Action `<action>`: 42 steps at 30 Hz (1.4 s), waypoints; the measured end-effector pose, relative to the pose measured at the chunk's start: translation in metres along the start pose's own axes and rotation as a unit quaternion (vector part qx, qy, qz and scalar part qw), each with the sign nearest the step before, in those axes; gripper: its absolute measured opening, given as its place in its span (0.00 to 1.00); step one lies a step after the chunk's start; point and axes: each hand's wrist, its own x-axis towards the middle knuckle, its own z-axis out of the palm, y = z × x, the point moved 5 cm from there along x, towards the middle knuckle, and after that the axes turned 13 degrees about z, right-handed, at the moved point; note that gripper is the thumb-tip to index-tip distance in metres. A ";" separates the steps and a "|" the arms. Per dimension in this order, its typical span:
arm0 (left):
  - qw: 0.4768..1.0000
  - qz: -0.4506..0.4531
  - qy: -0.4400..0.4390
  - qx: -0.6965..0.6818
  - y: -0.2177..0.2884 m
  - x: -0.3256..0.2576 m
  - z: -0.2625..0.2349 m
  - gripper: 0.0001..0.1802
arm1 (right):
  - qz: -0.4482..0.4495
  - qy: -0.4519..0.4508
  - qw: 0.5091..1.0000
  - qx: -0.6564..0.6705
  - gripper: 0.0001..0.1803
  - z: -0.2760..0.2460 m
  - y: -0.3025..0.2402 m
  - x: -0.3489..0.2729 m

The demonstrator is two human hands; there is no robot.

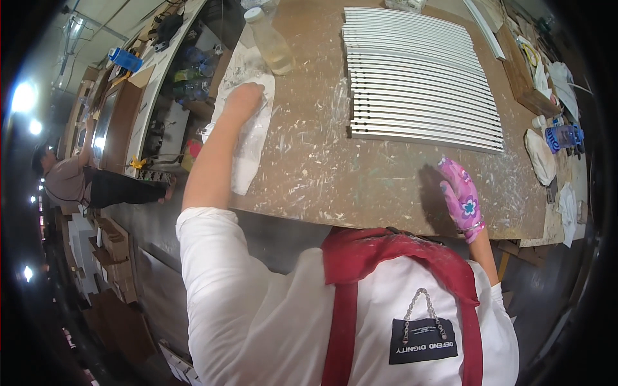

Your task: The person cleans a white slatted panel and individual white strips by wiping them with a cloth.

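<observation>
My bare left hand (244,103) is closed over a long white cloth (250,151) at the table's left edge. Its fingers curl down into the fabric and are partly hidden. Just beyond that hand, a clear bottle (273,48) of pale yellowish liquid with a white cap stands at the far end of the cloth. My right hand (462,196) wears a pink glove with a flower pattern. It hovers over the near right part of the table with fingers stretched, thumb apart, and nothing in it. Beyond it, silver metal strips (421,77) lie side by side in a row.
The brown worktable (315,174) is scuffed with white marks. Along its right side are a wooden tray (524,71) of odds and ends, a blue-labelled bottle (563,136) and a pale cloth pad (539,157). At far left, a person (71,177) stands by a bench.
</observation>
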 end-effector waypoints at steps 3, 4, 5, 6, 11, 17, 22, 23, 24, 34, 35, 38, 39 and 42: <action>0.985 0.055 0.158 -0.033 -0.016 -0.027 0.005 0.25 | 0.031 0.000 0.996 0.086 0.20 0.004 -0.006 0.001; 0.994 0.017 0.092 -0.057 -0.011 -0.019 0.008 0.31 | 0.028 -0.029 0.997 0.065 0.19 0.010 -0.006 0.003; 0.996 -0.009 0.074 -0.048 -0.015 -0.018 0.014 0.30 | 0.018 -0.060 0.997 0.047 0.19 0.017 -0.012 0.006; 0.993 -0.061 0.087 -0.045 -0.021 -0.019 0.019 0.30 | 0.009 -0.084 0.996 0.031 0.19 0.019 -0.019 0.008; 0.982 -0.185 0.024 -0.018 -0.006 -0.003 0.018 0.28 | -0.039 -0.135 0.990 0.007 0.19 0.034 -0.028 0.006; 0.793 -0.176 0.252 -0.526 -0.015 -0.016 -0.016 0.20 | -0.028 -0.117 0.991 0.061 0.19 0.031 -0.025 -0.008; 0.508 -0.037 0.270 -0.817 0.081 -0.027 -0.063 0.27 | 0.025 -0.156 0.965 0.211 0.19 0.037 -0.027 -0.001; 0.466 -0.004 0.258 -0.846 0.107 -0.023 -0.066 0.27 | 0.023 -0.160 0.954 0.252 0.20 0.035 -0.029 0.003; 0.441 0.020 0.227 -0.868 0.132 -0.017 -0.066 0.28 | 0.034 -0.168 0.938 0.300 0.21 0.038 -0.026 0.011; 0.420 0.066 -0.070 -0.902 0.325 0.016 -0.027 0.35 | 0.100 -0.444 0.420 0.785 0.29 0.056 -0.016 0.010; 0.420 0.069 -0.075 -0.902 0.333 0.015 -0.029 0.35 | 0.101 -0.439 0.422 0.787 0.29 0.058 -0.009 0.002; 0.617 0.100 -0.029 -0.780 0.342 0.016 -0.043 0.34 | 0.139 -0.373 0.451 0.799 0.27 0.043 0.021 -0.025; 0.739 0.034 -0.035 -0.672 0.331 0.018 -0.048 0.35 | 0.144 -0.372 0.431 0.810 0.27 0.036 0.047 -0.030; 0.753 -0.138 0.229 -0.601 0.275 -0.002 -0.027 0.34 | 0.192 -0.109 0.540 0.812 0.25 -0.031 0.108 -0.040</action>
